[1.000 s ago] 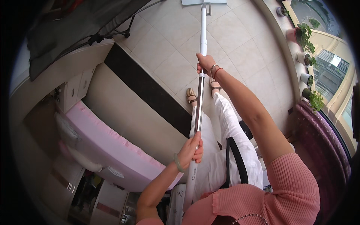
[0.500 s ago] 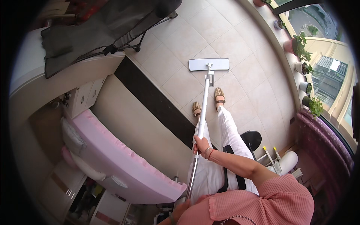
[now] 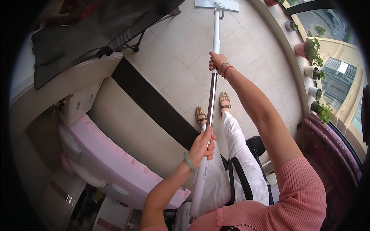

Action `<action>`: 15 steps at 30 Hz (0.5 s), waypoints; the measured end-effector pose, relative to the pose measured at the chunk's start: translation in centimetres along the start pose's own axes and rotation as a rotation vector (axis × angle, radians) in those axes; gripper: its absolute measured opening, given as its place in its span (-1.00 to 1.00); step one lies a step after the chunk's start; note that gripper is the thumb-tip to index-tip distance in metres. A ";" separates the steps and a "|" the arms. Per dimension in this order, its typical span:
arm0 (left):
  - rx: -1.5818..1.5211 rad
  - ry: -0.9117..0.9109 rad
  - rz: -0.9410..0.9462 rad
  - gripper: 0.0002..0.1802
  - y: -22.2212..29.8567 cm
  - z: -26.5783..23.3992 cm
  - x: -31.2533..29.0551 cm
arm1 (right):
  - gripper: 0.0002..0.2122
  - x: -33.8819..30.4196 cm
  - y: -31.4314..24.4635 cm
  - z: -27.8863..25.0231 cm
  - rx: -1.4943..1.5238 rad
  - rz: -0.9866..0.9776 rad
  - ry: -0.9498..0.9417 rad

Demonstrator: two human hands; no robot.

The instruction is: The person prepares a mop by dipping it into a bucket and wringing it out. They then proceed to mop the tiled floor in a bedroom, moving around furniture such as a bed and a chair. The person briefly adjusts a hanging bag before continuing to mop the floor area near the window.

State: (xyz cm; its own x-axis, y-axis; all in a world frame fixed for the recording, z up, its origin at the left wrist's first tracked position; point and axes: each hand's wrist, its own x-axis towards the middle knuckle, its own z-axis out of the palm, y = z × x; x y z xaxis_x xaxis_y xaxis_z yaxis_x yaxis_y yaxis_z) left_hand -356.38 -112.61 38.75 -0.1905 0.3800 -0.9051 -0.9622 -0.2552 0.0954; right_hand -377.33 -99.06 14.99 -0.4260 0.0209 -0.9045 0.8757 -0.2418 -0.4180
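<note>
A flat mop (image 3: 216, 40) with a white and chrome pole stretches away from my body over the floor. Its rectangular mop head (image 3: 227, 5) lies on the tiles at the top of the view, partly cut off by the edge. My right hand (image 3: 219, 62) is closed round the upper white part of the pole, arm reaching far forward. Nearer my waist, my left hand (image 3: 203, 145) wraps the chrome section just above the lower white grip (image 3: 199, 188). A green bangle (image 3: 190, 161) circles my left wrist.
Pale floor tiles (image 3: 173, 57) lie ahead, with a dark stone step (image 3: 154, 100) on the left. A folding chair (image 3: 96, 34) stands far left, a bed (image 3: 115, 154) near left. Potted plants (image 3: 308, 50) line the window ledge on the right; a purple curtain (image 3: 327, 142) hangs below.
The mop head has slid forward, away from my feet. My right hand has moved forward with the pole, and my left hand has come up from my waist, still gripping it.
</note>
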 end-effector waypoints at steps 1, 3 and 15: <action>0.006 -0.004 0.028 -0.53 0.4 0.3 0.1 | -0.78 0.2 -0.5 0.1 -0.067 -0.011 0.009; -0.002 0.051 -0.025 -0.53 -1.4 -1.4 -0.3 | -0.78 -0.7 0.5 1.2 -0.096 -0.009 -0.009; 0.245 0.239 -0.397 -0.43 -21.1 -4.1 -20.6 | -0.67 -28.0 22.3 0.8 -0.205 0.419 -0.046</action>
State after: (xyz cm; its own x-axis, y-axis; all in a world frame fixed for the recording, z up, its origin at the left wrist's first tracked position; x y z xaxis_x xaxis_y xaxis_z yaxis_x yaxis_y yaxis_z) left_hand -331.32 -118.72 53.70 0.2201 0.1849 -0.9578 -0.9741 0.0937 -0.2057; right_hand -346.02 -105.79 31.03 -0.0312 -0.0818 -0.9962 0.9993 -0.0233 -0.0293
